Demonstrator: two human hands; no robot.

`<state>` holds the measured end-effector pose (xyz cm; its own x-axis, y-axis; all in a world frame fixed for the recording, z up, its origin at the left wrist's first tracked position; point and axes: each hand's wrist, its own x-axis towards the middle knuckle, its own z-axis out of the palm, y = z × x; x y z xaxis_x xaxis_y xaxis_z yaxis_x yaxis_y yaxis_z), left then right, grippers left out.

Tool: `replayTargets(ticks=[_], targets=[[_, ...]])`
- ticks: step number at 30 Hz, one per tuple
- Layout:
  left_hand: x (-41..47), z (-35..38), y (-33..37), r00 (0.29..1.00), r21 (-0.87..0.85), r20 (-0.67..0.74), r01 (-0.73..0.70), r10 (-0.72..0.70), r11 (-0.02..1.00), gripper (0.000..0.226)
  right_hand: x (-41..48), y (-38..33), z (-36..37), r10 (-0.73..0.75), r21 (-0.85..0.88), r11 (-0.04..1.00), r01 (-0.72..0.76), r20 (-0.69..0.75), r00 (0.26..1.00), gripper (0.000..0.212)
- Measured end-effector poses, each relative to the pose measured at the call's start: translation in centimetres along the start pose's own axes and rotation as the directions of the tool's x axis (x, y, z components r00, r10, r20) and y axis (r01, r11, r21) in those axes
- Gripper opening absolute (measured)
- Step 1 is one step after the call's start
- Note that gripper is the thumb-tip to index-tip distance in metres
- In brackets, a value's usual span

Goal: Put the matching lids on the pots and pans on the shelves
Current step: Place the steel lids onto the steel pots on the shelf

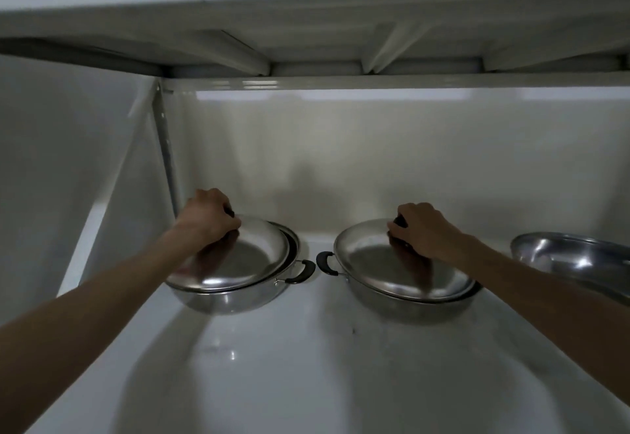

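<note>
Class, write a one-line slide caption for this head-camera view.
Both hands, left and right, grip steel lids' knobs over two pans on a white shelf, the left lid sitting off-centre.

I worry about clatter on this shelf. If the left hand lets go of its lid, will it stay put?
Probably not yet: the left lid sits tilted and off-centre on the left pan, so it may slide. Polished steel looks slippery. The left hand holds its knob, which should steady it.

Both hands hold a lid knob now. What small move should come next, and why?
Probably the left hand should slide the left lid back and right, since it sits tilted with the left pan rim exposed at the far right.
</note>
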<state>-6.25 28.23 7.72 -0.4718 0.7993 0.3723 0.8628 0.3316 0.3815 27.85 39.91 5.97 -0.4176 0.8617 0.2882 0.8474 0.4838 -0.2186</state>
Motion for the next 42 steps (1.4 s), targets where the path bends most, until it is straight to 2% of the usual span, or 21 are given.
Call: replayTargets(ticks=[12,17,21,25,29,35,37,39,42], targets=[[-0.4,1.0,0.0,0.998,-0.063,-0.058,-0.026,0.023,0.998,0.031,0.1,1.0,0.2,-0.014,-0.023,1.000,0.014,0.002,1.000,0.037],[-0.5,1.1,0.0,0.999,-0.049,-0.047,-0.028,0.026,0.998,0.032,0.0,1.0,0.1,-0.018,0.004,1.000,0.018,-0.012,1.000,0.040],[-0.4,1.1,0.1,0.999,-0.045,-0.046,-0.030,0.028,0.999,0.031,0.0,0.8,-0.1,-0.005,0.022,1.000,0.005,0.003,1.000,0.034],[-0.3,1.2,0.3,0.998,-0.028,-0.056,-0.040,0.039,0.999,0.029,-0.2,0.7,-0.1,-0.018,-0.032,0.999,0.018,0.016,1.000,0.026],[-0.2,1.2,0.0,0.997,0.000,-0.043,-0.059,0.059,0.998,0.028,-0.2,0.8,0.0,-0.002,-0.006,1.000,0.001,-0.018,1.000,0.032],[0.2,1.5,-0.2,0.995,0.081,-0.034,-0.091,0.094,0.993,0.032,-0.8,0.5,-0.1,0.012,-0.005,1.000,-0.012,-0.032,0.999,0.043],[0.0,1.5,0.0,0.994,0.151,-0.008,-0.107,0.109,0.983,0.042,-1.7,0.4,-0.6,0.042,-0.025,0.999,-0.043,-0.032,0.999,0.058],[-0.6,1.3,0.5,0.991,0.273,0.001,-0.128,0.132,0.953,0.054,-3.0,0.3,-1.2,0.061,-0.047,0.997,-0.064,-0.050,0.997,0.061],[-2.9,0.2,2.0,0.956,0.406,-0.136,-0.184,0.258,0.895,0.056,-6.2,0.5,-2.6,0.095,-0.086,0.991,-0.102,-0.082,0.992,0.057]])
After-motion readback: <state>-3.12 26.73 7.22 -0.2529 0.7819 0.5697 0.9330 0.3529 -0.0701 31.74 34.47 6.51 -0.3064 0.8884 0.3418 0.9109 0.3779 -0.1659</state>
